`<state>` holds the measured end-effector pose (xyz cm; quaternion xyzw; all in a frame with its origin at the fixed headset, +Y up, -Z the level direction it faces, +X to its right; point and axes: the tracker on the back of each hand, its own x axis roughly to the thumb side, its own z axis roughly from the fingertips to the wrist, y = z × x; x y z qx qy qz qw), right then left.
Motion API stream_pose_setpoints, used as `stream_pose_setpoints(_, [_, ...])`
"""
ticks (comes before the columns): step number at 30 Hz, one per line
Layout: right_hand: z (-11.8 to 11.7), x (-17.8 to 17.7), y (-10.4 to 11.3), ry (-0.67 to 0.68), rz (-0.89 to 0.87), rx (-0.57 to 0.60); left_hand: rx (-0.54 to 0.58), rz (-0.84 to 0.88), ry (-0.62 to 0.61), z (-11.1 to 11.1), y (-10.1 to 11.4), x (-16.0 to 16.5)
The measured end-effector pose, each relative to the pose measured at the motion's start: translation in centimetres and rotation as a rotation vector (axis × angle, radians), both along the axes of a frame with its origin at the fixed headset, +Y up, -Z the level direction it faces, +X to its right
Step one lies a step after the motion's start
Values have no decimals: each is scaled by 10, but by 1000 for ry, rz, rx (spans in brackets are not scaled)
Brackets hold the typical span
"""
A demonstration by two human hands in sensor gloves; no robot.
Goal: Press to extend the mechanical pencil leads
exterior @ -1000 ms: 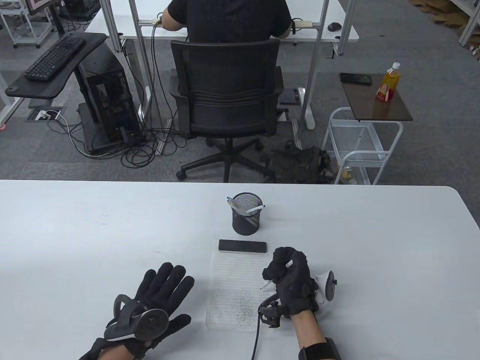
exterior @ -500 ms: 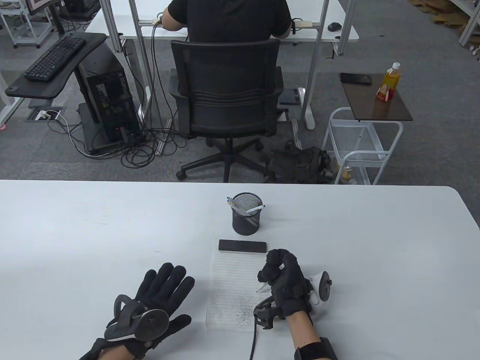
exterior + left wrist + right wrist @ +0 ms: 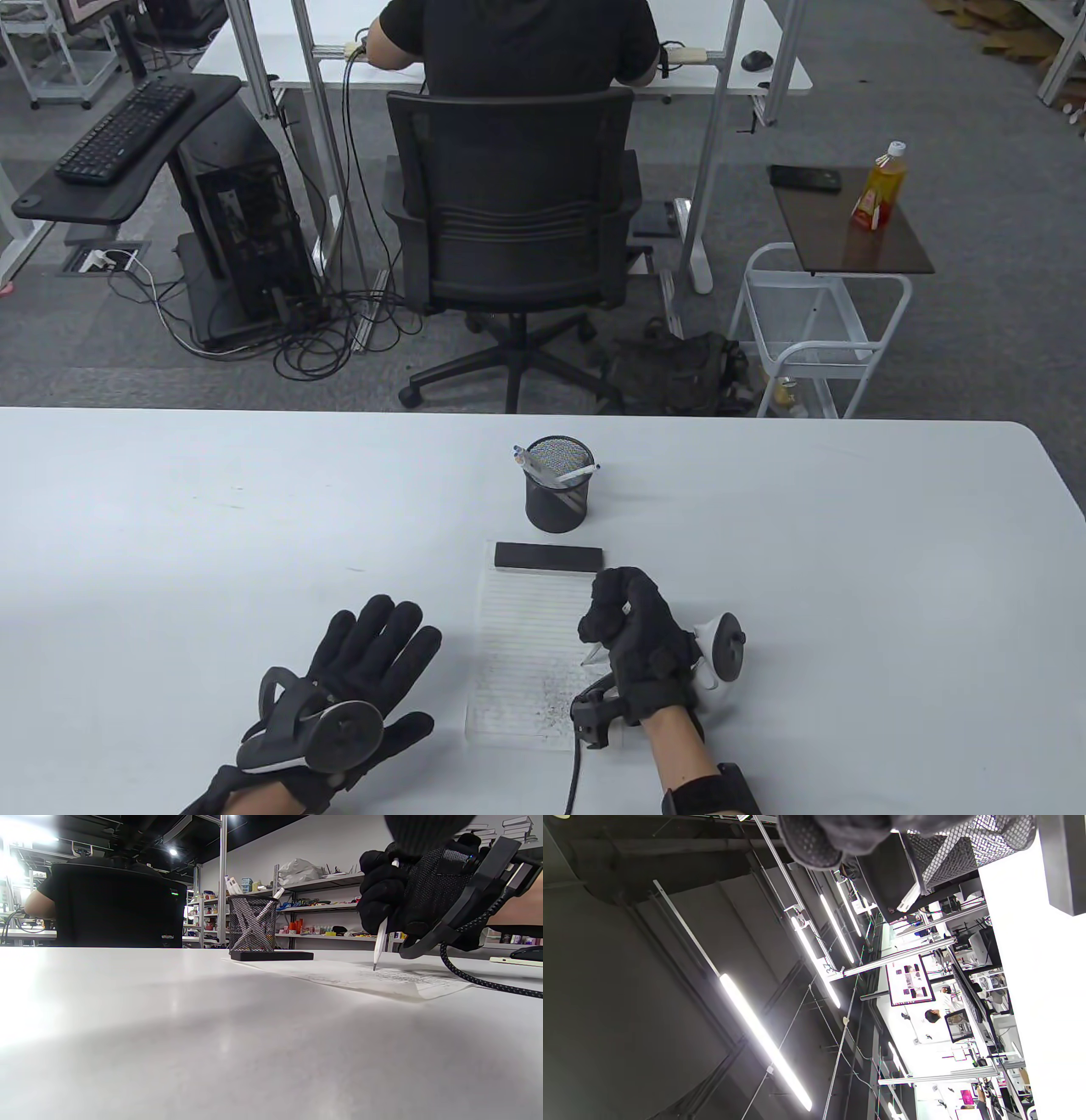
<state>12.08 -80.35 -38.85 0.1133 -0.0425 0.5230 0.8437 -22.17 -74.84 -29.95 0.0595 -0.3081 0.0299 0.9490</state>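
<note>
Step judged: cap click. Mechanical pencil best kept near upright, tip just above paper, cap pressed straight down by thumb, barrel clamped firmly. Right hand curled tight around barrel, fingers closed. Left hand laid flat on table, fingers spread, nothing held. Pencil positioned over lined sheet, near pen cup.

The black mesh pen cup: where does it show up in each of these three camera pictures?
Table view: mesh pen cup stands center, beyond the paper.
Left wrist view: center, in the distance.
Right wrist view: top right corner, sideways.
Shared landmark: the black block beside it.
</note>
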Motion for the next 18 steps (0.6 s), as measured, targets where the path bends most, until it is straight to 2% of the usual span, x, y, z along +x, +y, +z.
stream_pose_setpoints(18, [-2, -4, -2, 7, 21, 0, -4, -1, 0, -1, -1, 0])
